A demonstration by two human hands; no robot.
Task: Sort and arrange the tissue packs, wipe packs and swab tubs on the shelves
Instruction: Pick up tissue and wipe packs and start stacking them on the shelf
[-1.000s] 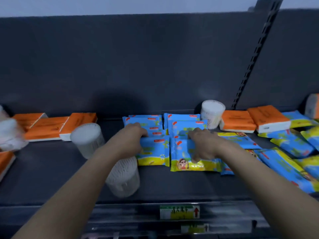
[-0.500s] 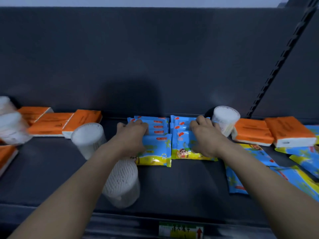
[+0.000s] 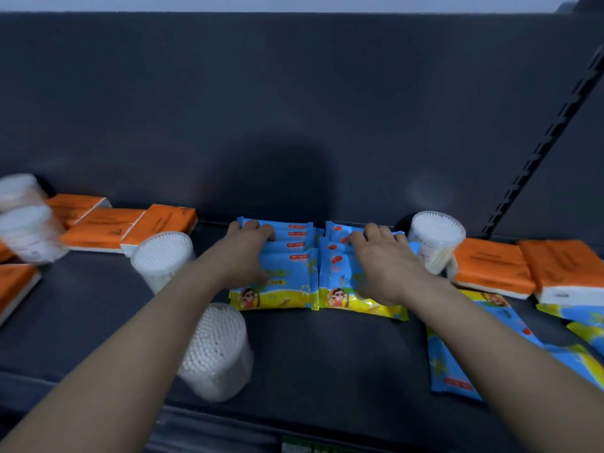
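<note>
Hooking over the far edges of two stacks, both sets of fingers are curled, not spread. The left hand [image 3: 248,256] has its fingers [image 3: 253,226] wrapped round the back edge of the left wipe stack [image 3: 294,276], w/ the thumb on top, nearer the person. The right hand [image 3: 384,269] has its fingers [image 3: 372,231] doing the same on the right wipe stack [image 3: 336,273].

Each stack sits right under its own palm, packs stepped back w/ red tabs showing. Their long axis runs front-to-back, in line w/ the forearms, so any squaring-up is prob. a push or pull along that axis, not sideways. The stacks meet along their inner edges, btwn the two hands.

Outward:
- **Right swab tub** [image 3: 436,243]: upright, just right of the right fingers. Touching the stack or not, can't tell.
- **Left swab tub** [image 3: 163,256]: left of the left fingers, apart from the stack.
- **Near swab tub** [image 3: 219,351]: beside the left forearm, toward the shelf [image 3: 327,371] front. Tilted or upright, can't tell.
- **Tissue packs:** left tissue packs [image 3: 108,227] and right tissue packs [image 3: 490,269] lie beyond the tubs on each side.
- **Loose wipe packs** [image 3: 457,364]: skewed, right of the right forearm. The right hand is nearer for those; the left would have to cross over.
</note>
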